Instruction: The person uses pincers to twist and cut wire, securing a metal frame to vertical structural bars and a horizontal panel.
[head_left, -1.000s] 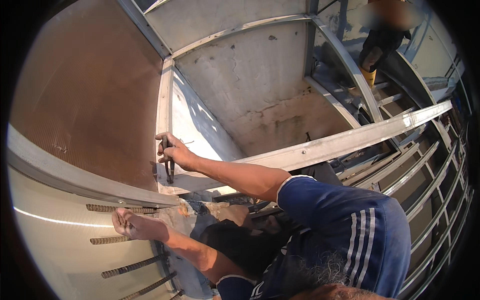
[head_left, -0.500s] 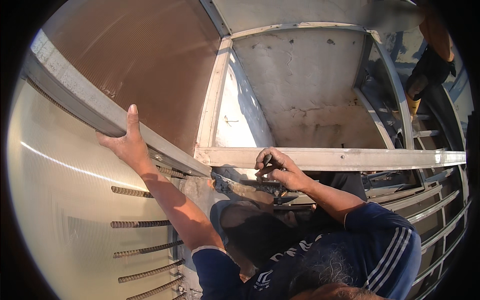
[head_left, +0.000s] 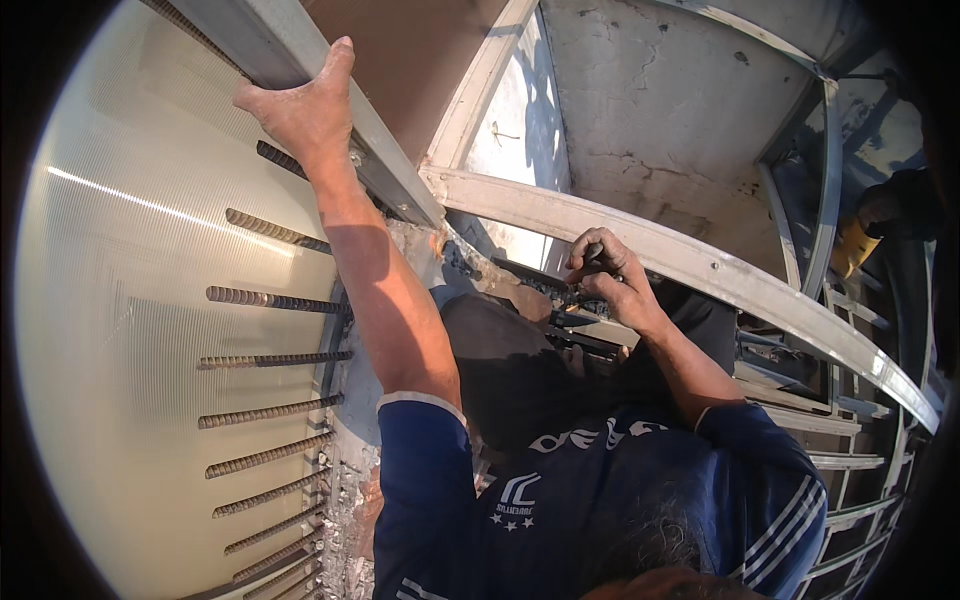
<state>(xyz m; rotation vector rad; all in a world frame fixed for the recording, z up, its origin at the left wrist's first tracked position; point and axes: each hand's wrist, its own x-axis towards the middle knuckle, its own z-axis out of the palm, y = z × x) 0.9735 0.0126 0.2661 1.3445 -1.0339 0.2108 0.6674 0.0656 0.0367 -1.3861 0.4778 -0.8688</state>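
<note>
My left hand (head_left: 313, 110) grips a grey metal beam (head_left: 255, 40) at the upper left, thumb over its top and the other fingers hidden behind it. Closer to the middle, my right hand (head_left: 622, 283) is closed with its fingers curled. Something small and dark shows between thumb and fingers, too little of it to name. This hand is just below a pale metal crossbar (head_left: 600, 222), over my dark trouser legs. The crossbar meets the beam at a corner above a rough concrete ledge (head_left: 412, 250).
Several ribbed steel bars (head_left: 275, 358) jut leftward from the ledge before a translucent ridged panel (head_left: 120, 400). A brown panel (head_left: 400, 60) and a cracked wall (head_left: 660, 110) stand beyond. Another person's yellow boot (head_left: 855, 245) is at right, above metal framing (head_left: 845, 460).
The view has turned, so the beam and my left hand appear higher and the crossbar slants. Both hands keep their grips. The other person's boot appears lower and farther right.
</note>
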